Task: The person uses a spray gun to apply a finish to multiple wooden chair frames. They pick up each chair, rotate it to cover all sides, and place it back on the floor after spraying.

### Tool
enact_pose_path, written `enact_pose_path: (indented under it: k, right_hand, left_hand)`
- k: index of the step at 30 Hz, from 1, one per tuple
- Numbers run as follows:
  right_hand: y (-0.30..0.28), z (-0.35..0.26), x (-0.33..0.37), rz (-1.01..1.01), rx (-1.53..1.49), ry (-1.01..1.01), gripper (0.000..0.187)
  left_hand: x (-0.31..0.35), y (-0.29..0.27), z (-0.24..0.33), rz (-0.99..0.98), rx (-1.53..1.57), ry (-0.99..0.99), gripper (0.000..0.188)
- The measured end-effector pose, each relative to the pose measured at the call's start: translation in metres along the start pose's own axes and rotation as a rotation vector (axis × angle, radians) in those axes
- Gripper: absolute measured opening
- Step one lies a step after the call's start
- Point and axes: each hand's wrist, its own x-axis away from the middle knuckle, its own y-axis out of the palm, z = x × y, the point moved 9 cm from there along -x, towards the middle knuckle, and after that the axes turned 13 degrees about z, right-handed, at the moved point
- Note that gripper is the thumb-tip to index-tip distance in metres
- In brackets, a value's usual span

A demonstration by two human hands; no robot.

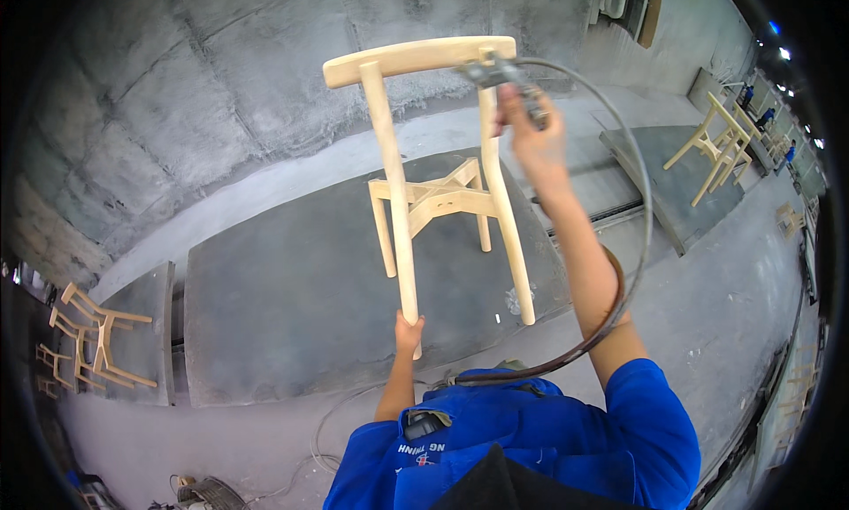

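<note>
A pale wooden chair frame (442,198) without a seat stands tilted over a grey platform. My left hand (409,335) is wrapped round the lower end of its near left leg. Up by the right end of the curved backrest (424,57), my right hand (533,139) grips a metal spray gun (504,77), blurred by motion. The gun's nozzle end is close to the backrest; whether any spray comes out I cannot tell. From the gun a hose (638,170) loops round past my right forearm and down to my waist.
The grey platform (265,307) lies under the chair. More chair frames stand on platforms at the left (102,338) and right (721,143). A stained grey wall (248,68) rises behind. A coiled thing (210,492) and thin hose lie on the floor at lower left. Distant people are far right.
</note>
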Motion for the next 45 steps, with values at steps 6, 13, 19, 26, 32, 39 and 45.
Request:
enact_pose_path:
  k: [6,13,19,26,32,39,45]
  right_hand:
    - [-0.169,0.018,-0.031,0.338,0.175,0.133,0.046]
    - [-0.298,0.096,0.138,0.503,0.402,0.41,0.063]
    - [-0.318,0.106,0.287,0.588,0.129,0.673,0.078]
    - [-0.304,0.02,0.283,0.517,0.056,0.593,0.105]
    - [-0.308,0.068,0.261,0.693,-0.252,0.614,0.096]
    - [-0.328,0.21,0.363,0.858,-0.152,0.978,0.084]
    - [-0.36,0.265,0.475,1.04,0.057,1.127,0.079]
  left_hand:
    - [0.013,-0.005,-0.024,0.056,-0.014,0.011,0.04]
    - [0.071,0.033,-0.097,-0.088,0.001,-0.334,0.058]
    - [0.011,0.051,-0.073,-0.083,-0.298,-0.178,0.068]
    - [-0.097,0.065,0.067,-0.429,-0.255,0.265,0.034]
    - [0.072,0.003,0.003,-0.885,-0.039,-0.001,0.023]
    - [0.246,-0.213,-0.057,-0.678,-0.128,-0.093,0.039]
    - [0.282,-0.293,-0.037,-0.549,-0.06,-0.132,0.047]
